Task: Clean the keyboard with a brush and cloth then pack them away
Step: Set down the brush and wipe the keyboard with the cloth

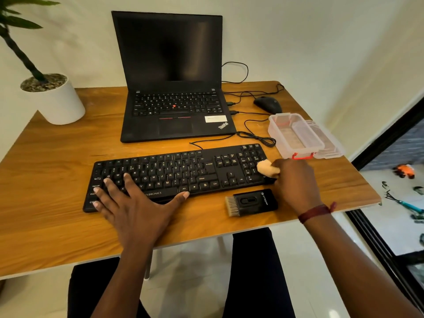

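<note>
Head view: the left grip (137, 203) lies spread flat on the black full-size keyboard (206, 171), likely steadying it. The right grip (296, 180) pinches a wadded beige cloth (266, 168) against the number pad. A hard wipe could swing the wrist into the black bristled brush (252, 201) near the edge of the wooden desk (57, 180). The right fingertips are hidden behind the hand.

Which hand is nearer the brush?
Right. The right hand, gripping the cloth, is just behind the brush, at its right end; the left hand lies flat on the keyboard, farther off to its left.
</note>
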